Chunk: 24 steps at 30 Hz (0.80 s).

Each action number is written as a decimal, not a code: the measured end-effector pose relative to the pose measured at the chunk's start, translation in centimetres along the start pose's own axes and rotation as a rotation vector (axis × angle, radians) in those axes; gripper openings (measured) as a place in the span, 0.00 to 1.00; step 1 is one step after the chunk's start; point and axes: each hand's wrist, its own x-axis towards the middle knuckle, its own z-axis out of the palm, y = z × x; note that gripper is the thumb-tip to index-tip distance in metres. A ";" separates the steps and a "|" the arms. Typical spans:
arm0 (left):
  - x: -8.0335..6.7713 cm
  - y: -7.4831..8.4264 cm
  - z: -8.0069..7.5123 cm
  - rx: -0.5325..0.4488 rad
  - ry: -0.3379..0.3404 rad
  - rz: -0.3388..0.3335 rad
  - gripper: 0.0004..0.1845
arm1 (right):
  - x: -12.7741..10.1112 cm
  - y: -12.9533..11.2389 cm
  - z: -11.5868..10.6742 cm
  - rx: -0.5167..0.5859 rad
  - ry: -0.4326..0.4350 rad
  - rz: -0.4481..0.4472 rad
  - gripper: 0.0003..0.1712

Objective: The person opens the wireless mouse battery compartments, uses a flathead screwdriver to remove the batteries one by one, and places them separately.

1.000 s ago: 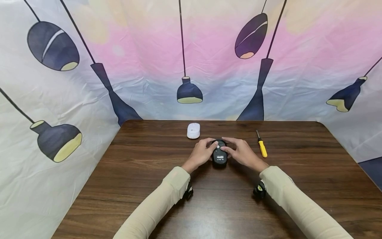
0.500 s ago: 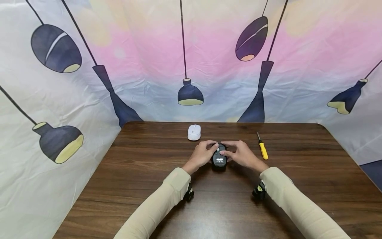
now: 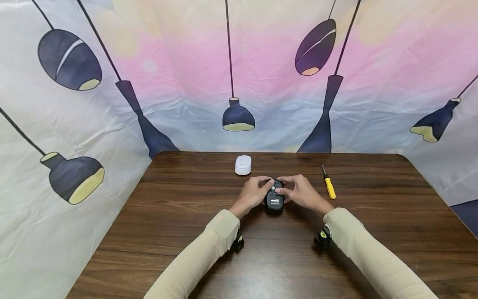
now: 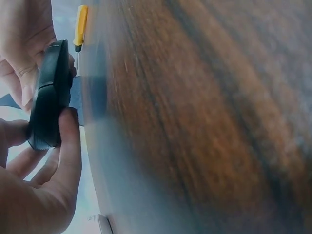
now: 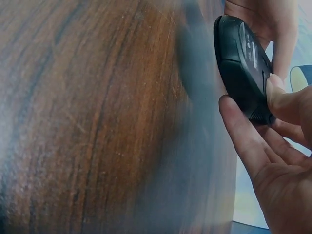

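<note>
A black computer mouse point(image 3: 274, 202) is held with its labelled underside up, a little above the table. My left hand point(image 3: 252, 193) grips it from the left, thumb on the underside near the far end. From the right, my right hand point(image 3: 301, 193) pinches the same mouse, its thumb point(image 5: 285, 100) pressing on the underside. Both wrist views show fingers curled beneath the mouse point(image 4: 50, 95). Whatever lies right under the thumbs is hidden.
Behind the hands, a white mouse point(image 3: 243, 165) lies near the table's far edge. To the right lies a screwdriver point(image 3: 330, 187) with a yellow handle. The brown wooden table point(image 3: 168, 199) meets a printed cloth backdrop point(image 3: 179, 62).
The head view has shifted slightly. Over the last second the right thumb has moved a little on the mouse's underside; both hands keep their grip.
</note>
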 end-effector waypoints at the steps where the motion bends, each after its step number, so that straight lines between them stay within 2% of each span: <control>1: 0.0 0.0 0.0 -0.003 -0.009 -0.001 0.20 | 0.0 0.0 0.0 0.000 0.001 0.005 0.26; 6: 0.0 -0.1 0.1 -0.035 -0.083 -0.013 0.23 | 0.0 0.2 -0.2 -0.005 0.008 0.022 0.26; 12: -0.1 -0.2 0.0 -0.105 -0.138 -0.074 0.27 | 0.1 0.3 -0.3 0.001 0.015 0.049 0.24; 17: -0.1 -0.3 -0.3 -0.155 -0.189 -0.114 0.35 | 0.1 0.4 -0.5 0.006 0.022 0.059 0.23; 24: -0.1 -0.4 -0.3 -0.174 -0.201 -0.122 0.38 | 0.3 0.5 -0.5 -0.003 0.051 0.068 0.22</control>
